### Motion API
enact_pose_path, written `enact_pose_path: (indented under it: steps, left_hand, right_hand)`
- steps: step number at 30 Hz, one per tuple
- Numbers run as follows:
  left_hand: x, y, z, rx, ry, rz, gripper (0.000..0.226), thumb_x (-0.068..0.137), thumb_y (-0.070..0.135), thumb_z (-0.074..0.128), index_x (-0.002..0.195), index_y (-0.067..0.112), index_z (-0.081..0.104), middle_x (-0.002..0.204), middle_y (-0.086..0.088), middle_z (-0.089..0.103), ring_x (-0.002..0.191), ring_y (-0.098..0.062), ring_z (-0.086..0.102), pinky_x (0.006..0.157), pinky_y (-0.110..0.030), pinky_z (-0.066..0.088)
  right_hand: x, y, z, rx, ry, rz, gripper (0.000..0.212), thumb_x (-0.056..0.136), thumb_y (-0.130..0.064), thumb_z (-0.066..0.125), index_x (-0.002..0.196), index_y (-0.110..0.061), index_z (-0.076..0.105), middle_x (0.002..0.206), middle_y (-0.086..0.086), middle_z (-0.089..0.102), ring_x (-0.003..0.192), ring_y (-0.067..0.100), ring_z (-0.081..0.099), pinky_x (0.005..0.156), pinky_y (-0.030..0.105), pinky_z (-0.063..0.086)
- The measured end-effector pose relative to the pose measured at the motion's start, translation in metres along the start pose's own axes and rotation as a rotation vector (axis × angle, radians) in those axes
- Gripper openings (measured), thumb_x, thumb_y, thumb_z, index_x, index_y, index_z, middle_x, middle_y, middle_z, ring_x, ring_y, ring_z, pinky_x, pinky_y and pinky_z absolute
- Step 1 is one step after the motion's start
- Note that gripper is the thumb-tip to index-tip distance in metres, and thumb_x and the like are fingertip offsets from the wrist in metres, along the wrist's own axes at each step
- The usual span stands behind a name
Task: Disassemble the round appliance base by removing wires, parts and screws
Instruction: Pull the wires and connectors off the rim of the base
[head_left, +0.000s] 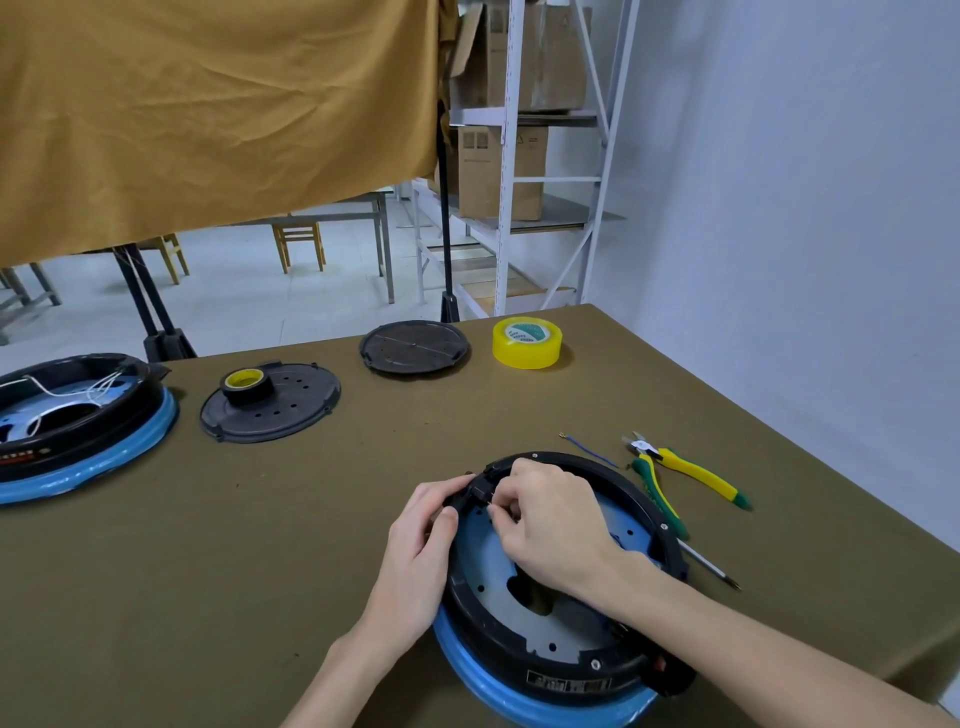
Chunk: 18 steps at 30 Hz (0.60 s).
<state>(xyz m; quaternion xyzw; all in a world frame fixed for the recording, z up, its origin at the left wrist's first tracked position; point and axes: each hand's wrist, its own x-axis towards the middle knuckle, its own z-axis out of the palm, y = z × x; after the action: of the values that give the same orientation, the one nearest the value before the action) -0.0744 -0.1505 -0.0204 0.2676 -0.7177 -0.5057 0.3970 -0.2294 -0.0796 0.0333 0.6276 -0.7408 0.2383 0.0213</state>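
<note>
Half done is my guess: the round base (550, 613) at the near counter (311, 519) edge lies open, its cover apparently off, one blue wire (592, 451) loose just beyond. My left hand (421, 545) grips the rim; my right hand (550, 519) pinches something small by the black clip (475, 491). Remaining parts and rim screws look untouched, with pliers (680, 478) nearby.

Right hand (550, 525) covers the part it's pinching at the base (524, 660) rim, so I can't tell what it is. Base's near edge is cut off by the frame bottom. Label text on the base wall is too small to read. Second base (78, 431) is clipped at the left edge. Screwdriver (711, 566) handle is hidden behind the base.
</note>
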Motion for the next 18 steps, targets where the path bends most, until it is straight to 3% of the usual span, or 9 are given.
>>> enact_pose_path:
  steps: [9, 15, 18]
  left_hand:
    - [0.0006, 0.0009, -0.0009, 0.019, 0.002, 0.022, 0.039, 0.101, 0.025, 0.042, 0.129, 0.031, 0.069, 0.124, 0.013, 0.068, 0.124, -0.01, 0.061, 0.1, -0.016, 0.046]
    - [0.0017, 0.0007, -0.0049, 0.112, -0.017, 0.046, 0.044, 0.103, 0.023, 0.04, 0.138, 0.034, 0.064, 0.119, 0.017, 0.067, 0.119, -0.006, 0.062, 0.095, -0.013, 0.045]
    - [0.0038, -0.001, -0.0068, 0.16, -0.026, 0.059, 0.045, 0.102, 0.024, 0.04, 0.134, 0.037, 0.067, 0.112, 0.012, 0.067, 0.112, -0.014, 0.064, 0.091, -0.019, 0.048]
  right_hand:
    - [0.0001, -0.002, -0.0013, 0.004, 0.011, 0.021, 0.017, 0.09, -0.032, 0.06, 0.078, -0.023, 0.068, 0.077, -0.01, 0.047, 0.076, 0.021, 0.057, 0.063, 0.032, 0.037]
    - [-0.0005, -0.0032, -0.0006, 0.0, -0.004, 0.035, 0.017, 0.09, -0.032, 0.059, 0.077, -0.023, 0.064, 0.082, -0.008, 0.059, 0.08, 0.02, 0.059, 0.067, 0.033, 0.045]
    - [-0.0019, -0.0037, -0.0014, -0.047, 0.002, 0.021, 0.02, 0.09, -0.033, 0.057, 0.076, -0.021, 0.065, 0.081, -0.004, 0.063, 0.077, 0.021, 0.06, 0.067, 0.037, 0.049]
